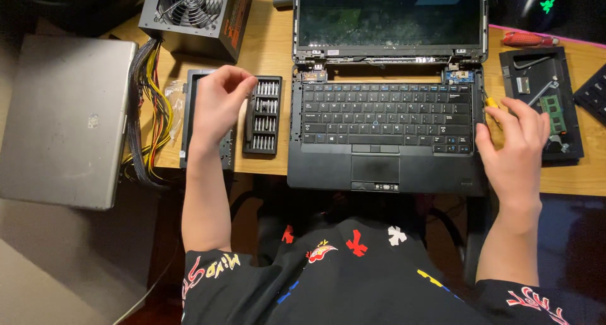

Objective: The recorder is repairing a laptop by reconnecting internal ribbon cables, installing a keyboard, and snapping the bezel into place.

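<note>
A black laptop lies open on the wooden desk, its hinge cover off and small boards bare at the back corners. My left hand hovers over a black screwdriver bit case, fingertips pinched at the case's top edge; whether a bit is between them I cannot tell. My right hand rests at the laptop's right edge, curled around a small yellow-handled screwdriver that pokes out above the fingers.
A black tray at the right holds a memory module and metal parts. A red-handled tool lies behind it. A power supply with bundled cables stands at back left, a closed silver laptop at far left.
</note>
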